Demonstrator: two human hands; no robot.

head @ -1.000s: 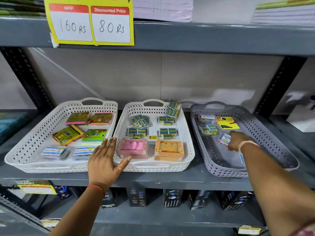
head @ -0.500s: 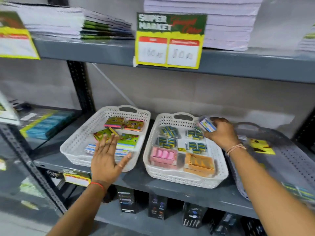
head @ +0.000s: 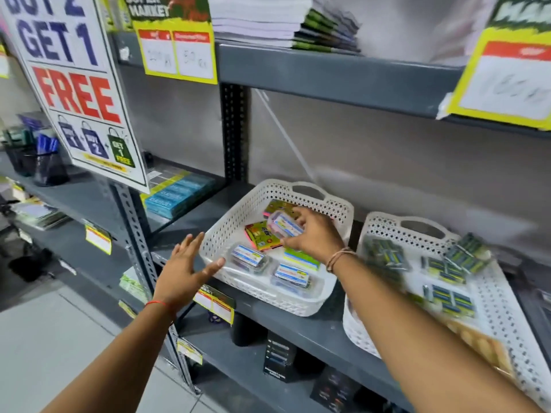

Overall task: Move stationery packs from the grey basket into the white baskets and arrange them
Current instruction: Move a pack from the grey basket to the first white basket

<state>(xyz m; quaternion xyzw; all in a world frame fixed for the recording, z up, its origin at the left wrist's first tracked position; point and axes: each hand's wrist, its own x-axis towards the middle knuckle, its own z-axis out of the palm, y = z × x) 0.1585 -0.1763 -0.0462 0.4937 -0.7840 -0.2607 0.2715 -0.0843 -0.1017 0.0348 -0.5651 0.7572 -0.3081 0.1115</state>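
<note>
My right hand (head: 316, 235) hovers inside the left white basket (head: 238, 210), shut on a small clear stationery pack (head: 283, 226) with a white and blue label. Below it lie two similar packs (head: 249, 257) near the basket's front, with green and yellow packs (head: 262, 234) behind them. My left hand (head: 185, 269) is open, fingers spread, just outside the basket's front left corner, thumb close to the rim. The second white basket (head: 504, 296) on the right holds several blue-green packs (head: 447, 296). The grey basket is out of view.
Both baskets stand on a grey metal shelf (head: 298, 329) with an upright post (head: 235, 129) behind. A "Buy 2 get 1 free" sign (head: 74, 84) hangs at left. Blue boxes (head: 176, 195) lie left of the baskets. Notebooks (head: 268, 22) are stacked on the upper shelf.
My right hand has carried the pack leftward from over the middle basket into the left white basket. My view has swung left, so the grey basket has left the frame. My left hand stays by the left basket.
</note>
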